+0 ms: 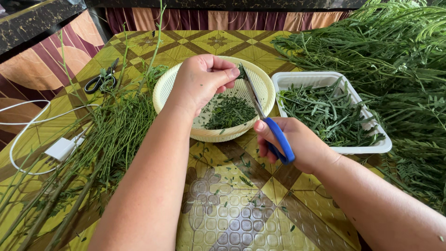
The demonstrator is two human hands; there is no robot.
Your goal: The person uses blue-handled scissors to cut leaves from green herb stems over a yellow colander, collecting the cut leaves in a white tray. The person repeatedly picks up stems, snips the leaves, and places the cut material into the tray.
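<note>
At frame centre the left hand pinches a small bunch of leaves over the basket so cut bits drop inside, while the right hand grips blue-handled scissors, blades at the bunch, beside the tray of trimmed leaves.

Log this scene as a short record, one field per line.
left hand: left hand pinches green leaves over the round basket
right hand: right hand holds blue-handled scissors, blades at the leaves
basket contents: chopped greens
tray: white tray of leaf pieces, right of the basket
left side: bare stems, black scissors, white charger
right side: leafy branches
</note>
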